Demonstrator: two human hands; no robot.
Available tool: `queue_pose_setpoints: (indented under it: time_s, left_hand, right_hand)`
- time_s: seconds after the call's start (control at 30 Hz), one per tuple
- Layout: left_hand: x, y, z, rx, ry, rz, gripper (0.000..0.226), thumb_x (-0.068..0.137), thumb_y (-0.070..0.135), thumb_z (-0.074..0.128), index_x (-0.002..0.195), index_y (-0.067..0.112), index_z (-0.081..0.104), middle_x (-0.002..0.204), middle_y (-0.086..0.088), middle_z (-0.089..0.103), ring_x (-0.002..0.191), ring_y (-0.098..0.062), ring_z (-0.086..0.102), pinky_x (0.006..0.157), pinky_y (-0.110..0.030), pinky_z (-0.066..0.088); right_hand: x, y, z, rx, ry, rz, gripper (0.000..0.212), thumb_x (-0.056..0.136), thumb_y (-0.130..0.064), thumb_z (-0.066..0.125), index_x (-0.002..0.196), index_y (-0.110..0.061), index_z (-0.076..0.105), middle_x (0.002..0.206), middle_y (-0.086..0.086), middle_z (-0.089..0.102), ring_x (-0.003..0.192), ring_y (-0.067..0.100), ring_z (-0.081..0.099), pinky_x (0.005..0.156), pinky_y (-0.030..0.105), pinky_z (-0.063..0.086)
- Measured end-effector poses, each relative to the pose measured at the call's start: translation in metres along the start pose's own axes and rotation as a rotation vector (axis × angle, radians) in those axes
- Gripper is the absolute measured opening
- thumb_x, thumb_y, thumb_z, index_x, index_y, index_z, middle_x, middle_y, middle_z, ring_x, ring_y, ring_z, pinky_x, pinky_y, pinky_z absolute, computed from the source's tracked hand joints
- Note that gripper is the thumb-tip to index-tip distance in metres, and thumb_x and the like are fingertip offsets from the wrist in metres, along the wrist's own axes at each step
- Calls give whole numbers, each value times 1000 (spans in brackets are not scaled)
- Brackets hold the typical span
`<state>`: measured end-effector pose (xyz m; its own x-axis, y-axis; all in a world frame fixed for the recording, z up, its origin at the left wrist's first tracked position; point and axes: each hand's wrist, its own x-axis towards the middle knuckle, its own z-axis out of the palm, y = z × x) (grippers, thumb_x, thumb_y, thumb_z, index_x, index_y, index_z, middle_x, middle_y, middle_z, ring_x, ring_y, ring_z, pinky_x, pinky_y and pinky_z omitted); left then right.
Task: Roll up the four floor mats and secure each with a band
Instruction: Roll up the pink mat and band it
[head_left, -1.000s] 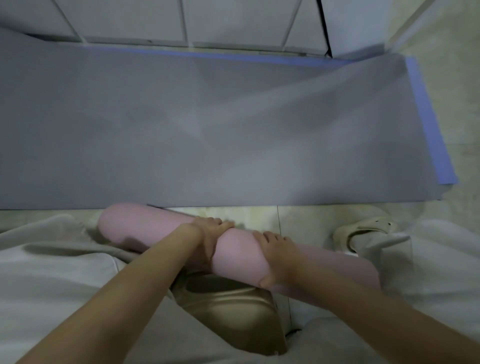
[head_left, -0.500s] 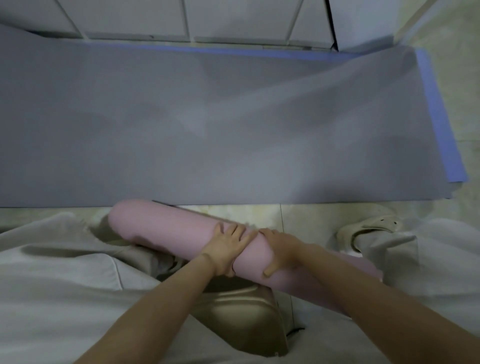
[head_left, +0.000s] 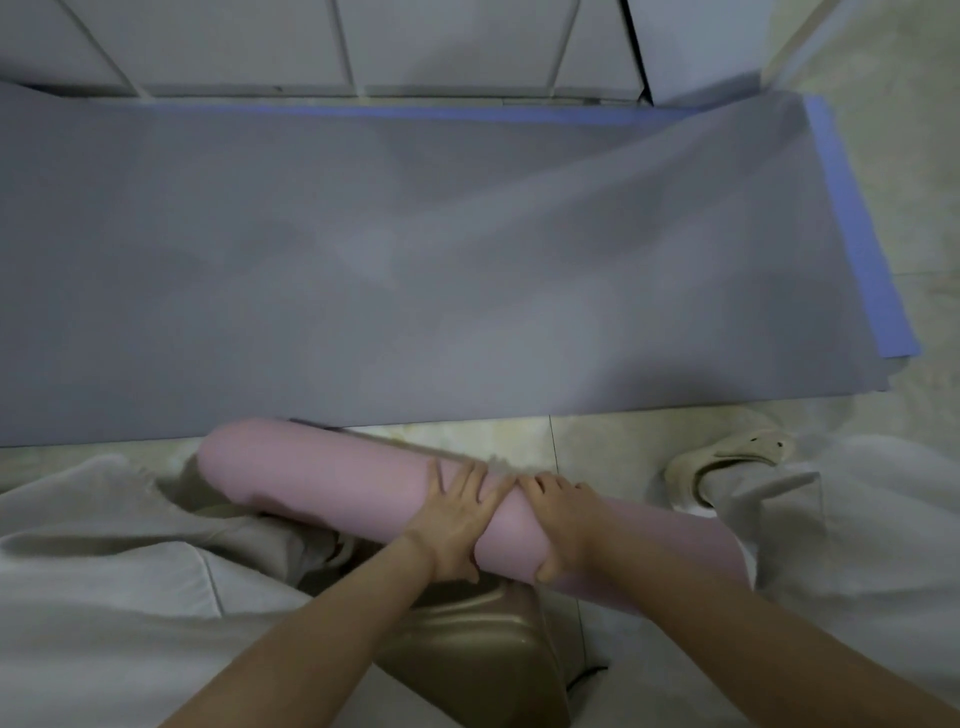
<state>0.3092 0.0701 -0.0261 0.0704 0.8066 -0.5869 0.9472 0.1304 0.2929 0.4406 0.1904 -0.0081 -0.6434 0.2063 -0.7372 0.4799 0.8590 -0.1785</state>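
A rolled pink mat (head_left: 332, 478) lies slanted across my lap, from the left knee down to the right. My left hand (head_left: 452, 519) lies over its middle with the fingers spread on top. My right hand (head_left: 563, 525) grips the roll just beside it, thumb underneath. A grey mat (head_left: 415, 260) lies flat on the floor in front of me, on top of a blue mat (head_left: 857, 249) whose edge shows along the far and right sides. No band is visible.
I sit on a shiny gold stool (head_left: 483, 654) in light trousers, with a cream shoe (head_left: 727, 462) at the right. White tiled wall panels (head_left: 311, 47) stand behind the mats. Pale floor tiles (head_left: 909, 130) show at the right.
My left hand slid from gripping the roll's underside to lying flat on top, next to my right hand. The pink roll shifted slightly rightward and its left end rose.
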Motion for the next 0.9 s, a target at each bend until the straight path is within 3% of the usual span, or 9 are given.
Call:
queue_pose_setpoints:
  time_s: [0.13,0.27,0.37,0.43,0.57,0.67,0.8,0.83,0.9]
  left_hand:
    - [-2,9,-3,26,50,-44,117,77,44,71,149,19,-18,157,-15,-1,145,-33,-2,109,-66,-3]
    - [6,-1,-22,-21,198,-75,105,76,54,63,150,21,-3,148,-11,22,136,-30,20,110,-58,9]
    - [9,-16,-45,-43,304,-103,99,74,52,62,150,20,6,144,-10,28,133,-29,27,105,-52,19]
    - [9,-27,-61,-54,397,-105,102,65,54,68,148,18,20,138,-12,39,127,-31,39,98,-53,28]
    - [11,-44,-95,-90,539,-137,111,39,58,79,133,15,38,118,-12,58,105,-31,60,80,-50,44]
    - [8,-54,-119,-113,627,-179,108,44,55,79,136,11,43,126,-14,55,113,-30,57,85,-47,42]
    - [-6,-65,-139,-256,726,-251,111,44,69,50,139,13,38,133,-10,51,117,-29,54,90,-42,38]
    - [-10,-66,-144,-302,751,-272,114,43,71,46,140,14,37,134,-8,49,119,-28,52,91,-41,37]
    - [-17,-67,-151,-360,783,-300,117,41,74,44,142,16,35,135,-6,49,121,-27,50,93,-40,35]
  right_hand:
    - [4,1,-14,-23,-41,0,108,64,-50,78,145,-13,18,140,12,36,122,29,43,99,40,39]
    - [9,6,-51,-104,19,-13,103,63,-48,79,142,-14,23,136,11,40,118,28,46,98,42,41]
    - [6,10,-81,-168,208,-94,97,62,-50,76,140,-14,32,130,8,49,113,28,52,91,41,43]
    - [2,10,-107,-205,332,-131,92,60,-54,74,135,-13,41,122,7,54,107,29,57,85,42,44]
    - [-17,0,-168,-268,320,-69,85,67,-51,70,136,-18,34,133,5,45,119,26,45,98,43,35]
    - [-44,-8,-200,-328,576,24,74,77,-49,64,136,-14,37,137,9,44,130,27,38,106,49,28]
    - [-81,7,-230,-283,1278,343,66,78,-47,50,128,-4,44,129,21,55,127,36,45,104,57,33]
    - [-88,12,-236,-175,1342,425,70,80,-48,52,131,-1,42,133,23,51,130,37,42,108,55,29]
    - [-104,15,-247,188,1274,547,81,81,-52,60,139,-1,35,142,20,42,134,34,38,112,48,24]
